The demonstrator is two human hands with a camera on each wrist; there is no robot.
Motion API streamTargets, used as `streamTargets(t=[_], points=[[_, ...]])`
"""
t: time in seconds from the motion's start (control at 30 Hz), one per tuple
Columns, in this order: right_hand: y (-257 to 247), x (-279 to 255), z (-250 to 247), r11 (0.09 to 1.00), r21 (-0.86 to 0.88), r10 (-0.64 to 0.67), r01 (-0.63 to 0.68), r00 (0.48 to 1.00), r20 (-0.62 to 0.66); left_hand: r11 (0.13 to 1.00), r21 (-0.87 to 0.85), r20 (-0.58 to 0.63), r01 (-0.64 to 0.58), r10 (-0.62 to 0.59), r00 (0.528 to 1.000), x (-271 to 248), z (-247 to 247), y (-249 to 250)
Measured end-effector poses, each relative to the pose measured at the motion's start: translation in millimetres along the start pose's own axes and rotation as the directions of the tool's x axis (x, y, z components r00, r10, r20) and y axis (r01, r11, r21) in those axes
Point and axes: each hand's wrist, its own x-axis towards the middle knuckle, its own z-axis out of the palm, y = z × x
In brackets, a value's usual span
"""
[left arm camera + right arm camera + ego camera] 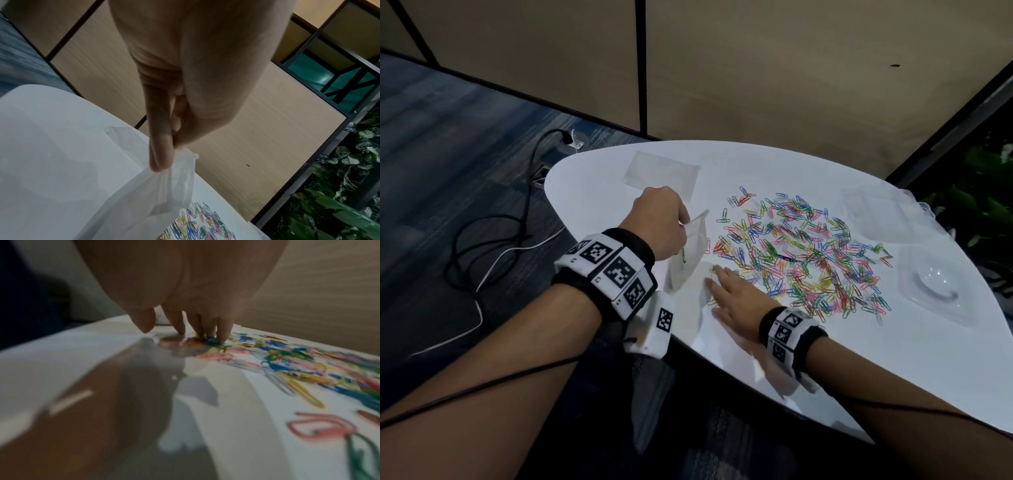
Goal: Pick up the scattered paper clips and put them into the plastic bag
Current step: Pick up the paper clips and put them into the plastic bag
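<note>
White tabletop (599,185) carries the paper clips (798,253), heaped just right of the right hand (736,298), whose spread fingertips press its near edge (blurred), while the left hand (661,226) pinches the plastic bag (688,253) just left.

Dim light, tabletop glare, blurred wrist views
</note>
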Motion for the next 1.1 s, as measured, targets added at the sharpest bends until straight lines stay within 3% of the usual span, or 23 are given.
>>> streamTargets(t=[0.13, 0.27, 0.33, 0.43, 0.6, 0.67, 0.73, 0.8, 0.83, 0.9, 1.0, 1.03, 1.1], points=[[7.0, -14.4, 23.6, 0.960, -0.248, -0.148, 0.127, 0.987, -0.066, 1.000, 0.011, 0.001, 0.008, -0.008, 1.000, 0.4, -5.0, -1.9], [25.4, -24.7, 25.6, 0.962, -0.273, -0.053, 0.009, 0.987, -0.153, 1.000, 0.010, 0.021, -0.004, 0.004, 1.000, -1.5, -4.9, 0.4], [30.2, -22.2, 25.8, 0.974, -0.217, 0.048, -0.069, 0.994, -0.103, 1.000, 0.012, 0.033, -0.015, 0.015, 0.999, -2.5, -3.3, 1.6], [34.2, -9.6, 27.5, 0.981, -0.170, 0.081, -0.089, 0.995, -0.053, 1.000, 0.012, 0.039, -0.016, 0.016, 0.999, -3.8, -2.7, 1.9], [28.5, 2.7, 7.5, 0.995, -0.055, 0.066, -0.080, 0.973, -0.221, 1.000, 0.025, 0.035, -0.007, 0.006, 0.999, -4.5, -3.1, 0.8], [34.2, 3.5, -4.5, 0.988, 0.009, 0.150, -0.152, 0.962, -0.230, 1.000, 0.028, 0.033, -0.007, 0.006, 0.999, -4.1, -3.0, 1.2], [40.7, 0.3, -16.5, 0.948, 0.178, 0.303, -0.265, 0.924, -0.234, 1.000, 0.030, 0.038, -0.011, 0.010, 0.999, -3.8, -2.6, 2.1], [48.7, -5.5, -25.8, 0.826, 0.445, 0.477, -0.346, 0.849, -0.227, 1.000, 0.026, 0.039, -0.012, 0.011, 0.999, -3.1, -1.9, 3.1], [53.2, -9.0, -30.2, 0.719, 0.585, 0.565, -0.375, 0.806, -0.178, 1.000, 0.027, 0.039, -0.013, 0.012, 0.999, -2.7, -1.5, 3.8], [59.1, -14.5, -42.3, 0.409, 0.845, 0.655, -0.345, 0.756, -0.008, 0.999, 0.035, 0.044, -0.014, 0.013, 0.999, -2.3, -0.5, 5.2], [49.9, -19.8, -77.1, -0.106, 0.994, 0.591, -0.016, 0.803, 0.076, 0.999, 0.030, 0.051, -0.013, 0.011, 0.999, -2.2, 0.8, 7.3], [43.0, -20.8, -91.0, -0.202, 0.976, 0.562, 0.078, 0.826, 0.050, 1.000, 0.029, 0.055, -0.012, 0.010, 0.998, -2.1, 1.3, 7.9], [23.2, -21.0, -115.9, -0.255, 0.952, 0.490, 0.170, 0.871, -0.024, 1.000, 0.023, 0.058, -0.010, 0.009, 0.998, -2.1, 2.9, 9.0]])
